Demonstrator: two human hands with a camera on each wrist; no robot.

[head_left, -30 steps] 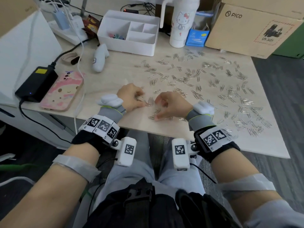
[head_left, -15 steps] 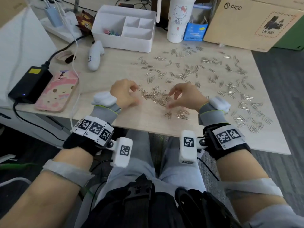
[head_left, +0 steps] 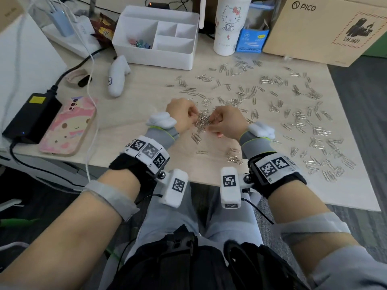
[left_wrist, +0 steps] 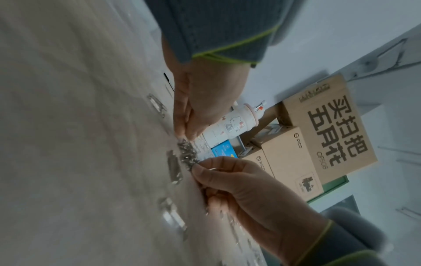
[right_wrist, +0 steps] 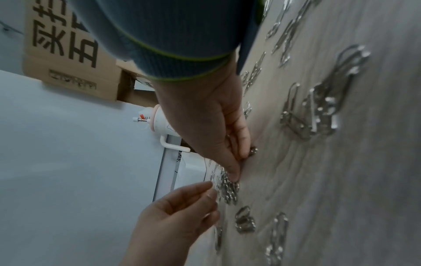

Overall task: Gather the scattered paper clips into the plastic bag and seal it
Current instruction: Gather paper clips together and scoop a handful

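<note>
Silver paper clips (head_left: 301, 122) lie scattered over the right and far part of the light wooden table (head_left: 129, 122). A small heap of clips (head_left: 202, 122) sits in the middle, between my two hands. My left hand (head_left: 182, 117) touches the heap's left side with nearly straight fingers (right_wrist: 200, 189). My right hand (head_left: 227, 122) is on the heap's right side, fingers curled, pinching clips against the table (left_wrist: 212, 169). No plastic bag is in view.
A pink phone (head_left: 69, 126) and a black power adapter (head_left: 31, 116) lie at the left. At the back stand a white organizer (head_left: 155, 36), a Hello Kitty cup (head_left: 228, 26), a blue box (head_left: 251, 40) and a cardboard box (head_left: 326, 28). A white device (head_left: 117, 76) lies nearby.
Half a second ago my hands were spread apart on either side of a loose patch of clips. They have drawn together, bunching the clips into a tight heap.
</note>
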